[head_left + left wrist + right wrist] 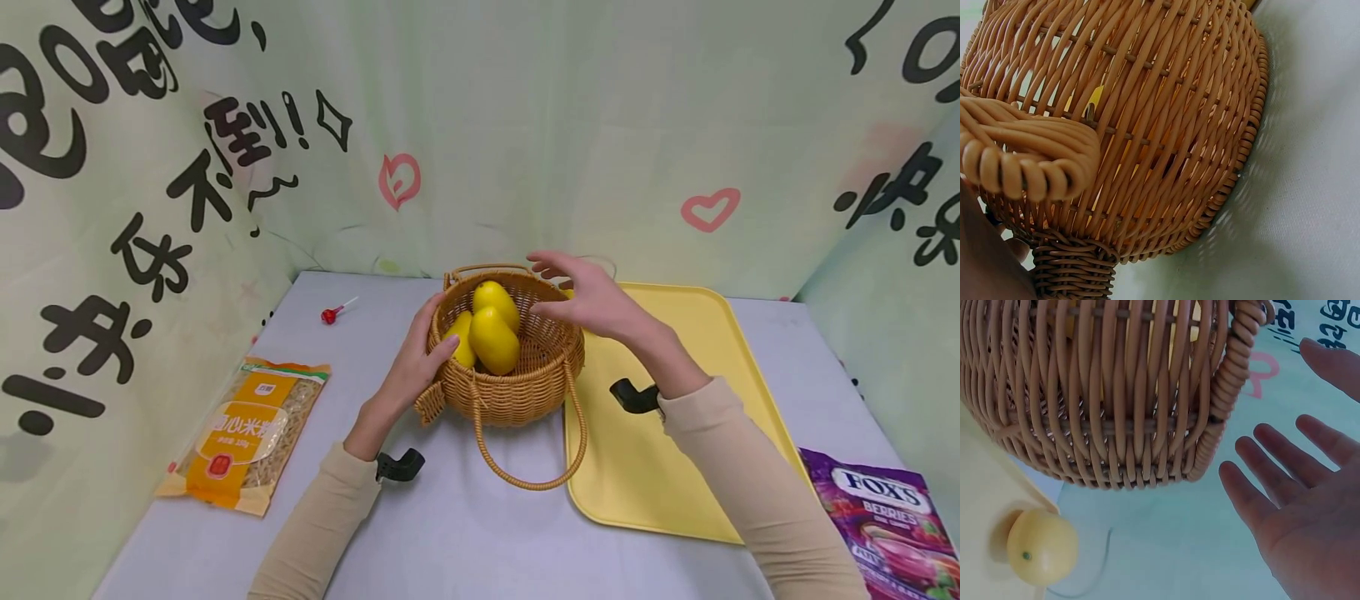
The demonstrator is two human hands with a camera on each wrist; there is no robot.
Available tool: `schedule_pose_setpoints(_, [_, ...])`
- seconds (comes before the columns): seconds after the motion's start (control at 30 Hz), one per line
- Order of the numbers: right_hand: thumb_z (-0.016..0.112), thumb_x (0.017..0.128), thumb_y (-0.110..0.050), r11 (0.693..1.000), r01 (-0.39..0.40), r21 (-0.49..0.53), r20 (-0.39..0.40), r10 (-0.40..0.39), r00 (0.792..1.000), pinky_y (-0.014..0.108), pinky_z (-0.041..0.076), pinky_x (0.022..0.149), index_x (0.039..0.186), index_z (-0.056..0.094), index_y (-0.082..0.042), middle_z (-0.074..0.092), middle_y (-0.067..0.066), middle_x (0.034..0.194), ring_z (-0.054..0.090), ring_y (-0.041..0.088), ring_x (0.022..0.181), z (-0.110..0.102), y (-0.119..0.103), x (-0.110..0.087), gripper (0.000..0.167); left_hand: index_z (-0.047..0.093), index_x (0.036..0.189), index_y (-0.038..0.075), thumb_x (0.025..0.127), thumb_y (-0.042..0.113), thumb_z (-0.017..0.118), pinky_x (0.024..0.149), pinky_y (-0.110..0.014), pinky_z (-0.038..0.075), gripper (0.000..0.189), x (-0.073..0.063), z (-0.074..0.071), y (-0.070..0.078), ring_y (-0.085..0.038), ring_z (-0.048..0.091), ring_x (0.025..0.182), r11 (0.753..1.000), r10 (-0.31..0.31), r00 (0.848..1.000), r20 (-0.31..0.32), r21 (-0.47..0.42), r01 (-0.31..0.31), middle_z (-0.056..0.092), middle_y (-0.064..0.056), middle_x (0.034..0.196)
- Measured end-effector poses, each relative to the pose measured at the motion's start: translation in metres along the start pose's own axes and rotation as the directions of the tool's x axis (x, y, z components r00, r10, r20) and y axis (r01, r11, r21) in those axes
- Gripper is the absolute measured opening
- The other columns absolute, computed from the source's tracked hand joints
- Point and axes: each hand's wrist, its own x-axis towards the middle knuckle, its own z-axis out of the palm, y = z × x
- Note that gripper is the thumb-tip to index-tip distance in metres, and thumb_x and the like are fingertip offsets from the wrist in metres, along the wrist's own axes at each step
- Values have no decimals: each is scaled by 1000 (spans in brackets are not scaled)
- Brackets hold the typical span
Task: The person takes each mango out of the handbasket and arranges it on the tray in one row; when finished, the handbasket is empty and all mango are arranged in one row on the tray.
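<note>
A brown wicker basket (525, 402) stands on the table, its front handle hanging down and its back handle raised. Inside lie several yellow mangoes (495, 342). My left hand (408, 358) grips the basket's left rim, thumb over the edge; the left wrist view shows the woven side (1166, 125) close up. Over the right rim my right hand (581, 293) is raised with fingers spread, holding nothing. In the right wrist view those fingers (1272, 469) are apart from the basket wall (1122, 394). Another yellow fruit (1042, 547) sits on the tray behind the basket, mostly hidden in the head view.
A yellow tray (652, 467) lies to the right, partly under my right arm. At left are an orange-labelled grain bag (247, 433) and a red lollipop (330, 316). A purple FOX'S bag (885, 525) lies at the front right. Printed curtains (525, 125) enclose the table.
</note>
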Motion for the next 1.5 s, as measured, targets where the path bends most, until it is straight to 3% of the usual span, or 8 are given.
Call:
schedule_pose_setpoints(0.4, [76, 85, -23, 999, 21, -48, 96, -16, 995, 53, 40, 111, 147, 46, -12, 55, 11, 142, 49, 31, 134, 13, -8, 8, 70, 17, 158, 36, 96, 47, 51, 121, -57, 22, 72, 1, 0, -1, -21, 18, 154, 1000, 1, 1000, -3, 0, 0, 17, 7, 166])
schedule_pose_setpoints(0.77, [73, 87, -22, 998, 7, -67, 222, 8, 975, 51, 46, 105, 148, 44, -13, 53, 10, 145, 52, 30, 128, 26, -2, 18, 68, 16, 158, 36, 96, 47, 51, 121, -58, 22, 72, 1, 0, -2, -23, 18, 154, 1000, 3, 1000, 6, -1, -3, 16, 7, 166])
schedule_pose_setpoints(1.1, [74, 87, -22, 995, -7, -102, 268, 34, 963, 50, 46, 107, 149, 44, -14, 51, 9, 148, 51, 32, 132, 34, -2, 22, 69, 17, 158, 36, 95, 48, 52, 121, -58, 23, 72, 0, 0, 0, -22, 19, 153, 1000, -5, 1000, 3, 0, 5, 17, 8, 166])
schedule_pose_setpoints(1.5, [75, 87, -20, 991, -3, -133, 305, 44, 951, 48, 48, 106, 147, 45, -12, 56, 12, 140, 55, 32, 129, 42, -2, 28, 67, 17, 158, 37, 96, 47, 51, 122, -55, 22, 71, 0, 0, 0, -22, 19, 154, 1000, -1, 1000, 9, 1, 1, 17, 5, 166])
